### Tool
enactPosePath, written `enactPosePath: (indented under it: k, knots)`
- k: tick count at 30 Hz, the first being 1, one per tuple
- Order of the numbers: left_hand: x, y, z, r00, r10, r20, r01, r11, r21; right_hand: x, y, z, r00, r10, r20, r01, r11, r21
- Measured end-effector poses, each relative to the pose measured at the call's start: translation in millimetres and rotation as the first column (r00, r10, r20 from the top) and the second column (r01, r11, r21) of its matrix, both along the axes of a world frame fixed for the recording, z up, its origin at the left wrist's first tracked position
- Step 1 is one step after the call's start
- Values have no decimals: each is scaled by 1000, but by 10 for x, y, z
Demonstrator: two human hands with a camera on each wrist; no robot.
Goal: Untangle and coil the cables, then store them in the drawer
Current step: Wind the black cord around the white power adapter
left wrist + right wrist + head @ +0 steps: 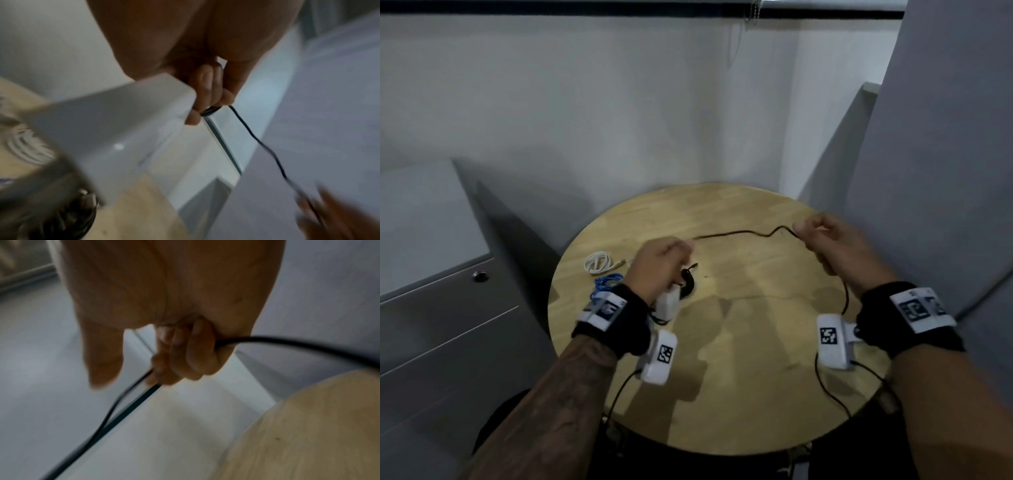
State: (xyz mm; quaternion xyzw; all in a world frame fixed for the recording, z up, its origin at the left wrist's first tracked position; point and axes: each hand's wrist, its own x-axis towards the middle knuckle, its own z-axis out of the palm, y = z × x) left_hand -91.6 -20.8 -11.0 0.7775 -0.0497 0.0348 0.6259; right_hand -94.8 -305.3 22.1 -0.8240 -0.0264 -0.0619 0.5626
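While both hands point(743, 253) grip the black cable point(739, 233), drawers point(448, 308) sit closed.

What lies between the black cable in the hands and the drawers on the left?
Both hands, left hand and right hand, grip the black cable. Toward the drawers, the white cable and blue cable lie on the table. The drawers look shut.

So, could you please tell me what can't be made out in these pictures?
- Head view: how the left hand grips the black cable is hidden by the hand's back.
- Head view: the white cable and blue cable connectors are too small.
- Left wrist view: the table is motion-blurred.
- Right wrist view: the black cable's end is cut off by the right edge.
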Motion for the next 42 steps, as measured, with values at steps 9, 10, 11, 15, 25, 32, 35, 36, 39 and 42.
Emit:
enactPosePath:
  k: [9, 10, 11, 15, 25, 32, 35, 36, 39, 42]
  knots:
    - [-55, 82, 172, 907, -382, -178, 36, 490, -871, 103, 78, -228, 1000, -11, 8, 13, 874, -485]
    - [-48, 67, 194, 919, -373, -126, 36, 397, -917, 75, 157, -275, 997, 32, -74, -67, 839, -541]
    - [-35, 45, 210, 933, -349, -86, 39, 335, -941, 28, 250, -317, 983, 89, -160, -165, 808, -565]
    - [86, -71, 94, 982, -171, -80, 3, 439, -899, -194, 591, -370, 882, 326, -339, -465, 710, -528]
    - [-150, -432, -63, 965, -261, 17, 261, 952, -160, -243, 616, 31, 941, 200, 273, -179, 979, -100]
    - [-181, -425, 113, 868, -475, -146, 207, 613, -763, 6, 621, -277, 981, 175, 77, -158, 969, -191]
    - [-100, -338, 142, 914, -397, -82, 72, 358, -931, -91, 691, -344, 936, 297, -191, -337, 911, -236]
    - [-49, -306, 132, 938, -337, -79, 44, 341, -939, -145, 717, -349, 903, 339, -265, -401, 885, -237]
    - [89, -174, 61, 989, -137, -63, 3, 433, -902, -317, 782, -314, 840, 439, -318, -521, 816, -251]
    - [176, -98, -93, 999, 24, -32, -40, 668, -743, -399, 770, -137, 888, 448, -107, -458, 838, -296]
